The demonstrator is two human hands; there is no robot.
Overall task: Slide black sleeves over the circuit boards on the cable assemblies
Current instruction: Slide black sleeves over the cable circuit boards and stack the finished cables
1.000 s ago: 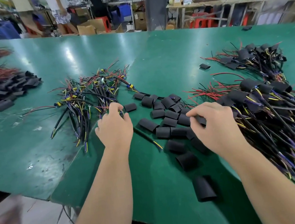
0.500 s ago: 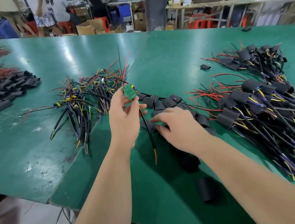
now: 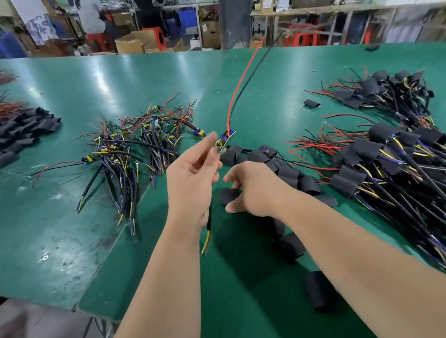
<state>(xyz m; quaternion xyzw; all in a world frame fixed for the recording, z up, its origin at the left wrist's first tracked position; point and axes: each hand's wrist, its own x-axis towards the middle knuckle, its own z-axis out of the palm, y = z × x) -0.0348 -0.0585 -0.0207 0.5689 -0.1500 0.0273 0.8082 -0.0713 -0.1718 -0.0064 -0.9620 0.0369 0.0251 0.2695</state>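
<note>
My left hand (image 3: 192, 182) is raised above the green table (image 3: 57, 245) and pinches a cable assembly at its small circuit board (image 3: 224, 141). Red and black wires (image 3: 238, 94) rise from the board toward the back, and a black cable end hangs below my palm. My right hand (image 3: 258, 189) rests just right of it with fingers curled on a black sleeve (image 3: 229, 194) among the loose black sleeves (image 3: 259, 156). A heap of bare cable assemblies (image 3: 135, 148) lies to the left. Sleeved assemblies (image 3: 400, 158) are piled on the right.
More black sleeves (image 3: 7, 139) and red wires lie at the far left. Another sleeved bunch (image 3: 383, 90) sits at the back right. Single sleeves (image 3: 320, 293) lie near the table's front edge. People and benches stand behind the table.
My left hand has turned the board and lifted it further, so its red and black wires now swing up toward the back. My right hand stayed on the loose sleeves.
</note>
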